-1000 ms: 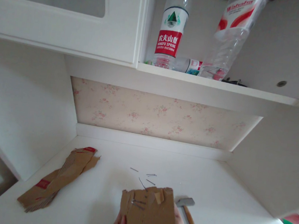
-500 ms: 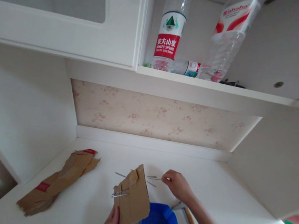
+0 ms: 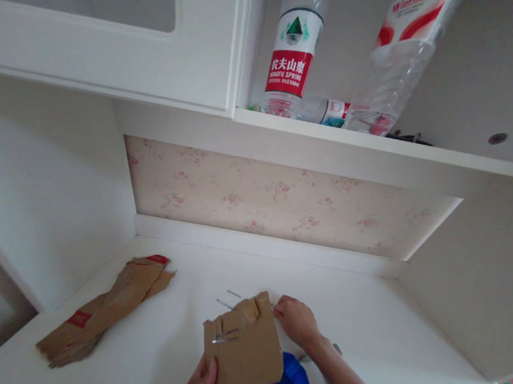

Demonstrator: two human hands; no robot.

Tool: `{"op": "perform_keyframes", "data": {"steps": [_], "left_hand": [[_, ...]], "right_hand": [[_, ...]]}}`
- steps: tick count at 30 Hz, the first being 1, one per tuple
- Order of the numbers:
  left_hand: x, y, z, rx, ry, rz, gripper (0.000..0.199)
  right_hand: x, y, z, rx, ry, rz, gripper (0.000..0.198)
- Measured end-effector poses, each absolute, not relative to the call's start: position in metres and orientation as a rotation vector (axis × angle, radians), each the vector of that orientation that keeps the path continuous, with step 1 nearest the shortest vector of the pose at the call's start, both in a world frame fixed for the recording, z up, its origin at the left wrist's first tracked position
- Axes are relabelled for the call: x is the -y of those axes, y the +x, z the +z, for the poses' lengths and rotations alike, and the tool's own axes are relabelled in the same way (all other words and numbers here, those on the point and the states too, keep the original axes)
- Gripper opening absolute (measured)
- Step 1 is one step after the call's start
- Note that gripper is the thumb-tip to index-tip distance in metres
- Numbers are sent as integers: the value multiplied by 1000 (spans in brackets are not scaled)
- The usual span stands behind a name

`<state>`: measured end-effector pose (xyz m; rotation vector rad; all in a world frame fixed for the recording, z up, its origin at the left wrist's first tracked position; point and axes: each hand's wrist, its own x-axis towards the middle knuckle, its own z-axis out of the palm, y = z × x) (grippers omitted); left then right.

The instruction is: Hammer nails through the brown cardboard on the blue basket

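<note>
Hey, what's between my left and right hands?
In the head view, the cardboard piece, with nails stuck in it, is between your left hand, which grips it, and your right hand.

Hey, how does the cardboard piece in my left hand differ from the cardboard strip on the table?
The piece is held up in the left hand; the strip lies on the table. The piece is short and broad, the strip long and ragged. Nails show on the piece's face; the strip shows red print and no nails. Both are brown cardboard.
</note>
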<state>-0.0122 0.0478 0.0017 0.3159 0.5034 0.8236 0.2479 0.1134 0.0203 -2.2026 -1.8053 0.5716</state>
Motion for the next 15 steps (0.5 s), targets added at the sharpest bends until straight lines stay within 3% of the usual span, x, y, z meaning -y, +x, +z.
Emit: {"op": "perform_keyframes", "data": {"steps": [4, 8, 15], "left_hand": [[-50, -6, 1, -500, 323, 918, 85], [-51, -1, -10, -504, 333, 900, 83], [-48, 8, -33, -552, 360, 903, 70]], "right_hand": [[-87, 226, 60, 1589, -1829, 879, 27], [-45, 186, 102, 1380, -1372, 1236, 43], [-16, 153, 116, 1122, -1194, 1349, 36]]}}
